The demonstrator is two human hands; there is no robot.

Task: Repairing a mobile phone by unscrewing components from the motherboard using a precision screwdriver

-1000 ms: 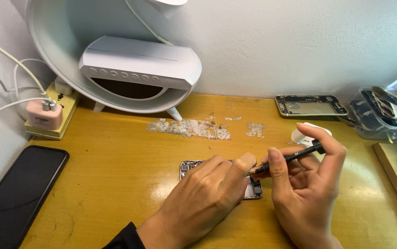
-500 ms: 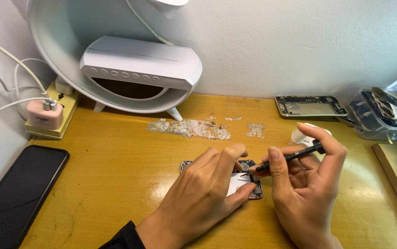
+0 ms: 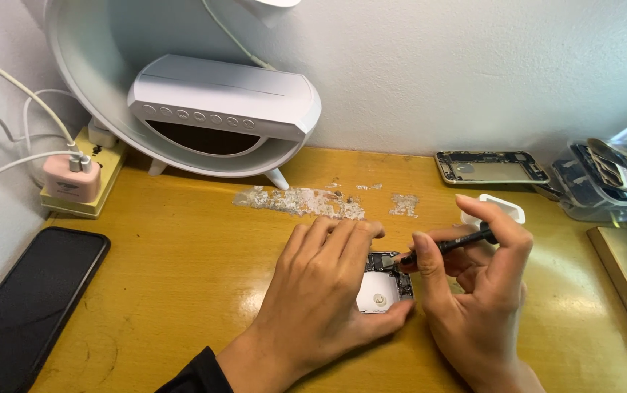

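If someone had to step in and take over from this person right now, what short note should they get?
Left hand: lies flat over the opened phone on the yellow desk, holding it steady.
Right hand: grips a black screwdriver, tip down at the phone's upper edge.
Nearby: a second bare phone frame at the back right, a black phone face up at the left.
Done: the phone is open, with its insides showing.
Left: work at the tool tip is in progress; how far along cannot be told.
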